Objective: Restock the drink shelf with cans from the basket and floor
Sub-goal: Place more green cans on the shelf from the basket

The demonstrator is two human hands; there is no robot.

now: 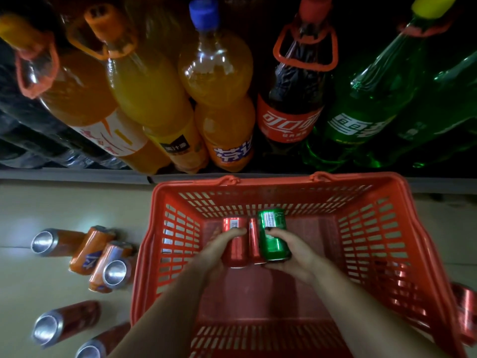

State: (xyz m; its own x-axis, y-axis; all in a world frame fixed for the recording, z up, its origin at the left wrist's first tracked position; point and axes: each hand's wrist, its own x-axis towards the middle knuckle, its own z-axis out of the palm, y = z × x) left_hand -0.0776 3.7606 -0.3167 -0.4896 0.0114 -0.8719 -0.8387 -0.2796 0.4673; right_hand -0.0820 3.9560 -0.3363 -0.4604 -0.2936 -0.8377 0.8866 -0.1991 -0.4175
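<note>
Both hands are inside the basket (402, 202). The left hand (219, 250) curls its fingers around a red can (233, 244), and the right hand (289, 254) curls around a green can (272, 236). A second red can (253, 241) lies between the hands, touching both held cans. All three lie on their sides, long axes pointing away from the wrists toward the shelf (77, 174). I think it is best to lift each can straight up, clear of the rim, then turn it upright. More cans (103, 257) lie on the floor, left of the left hand.
</note>
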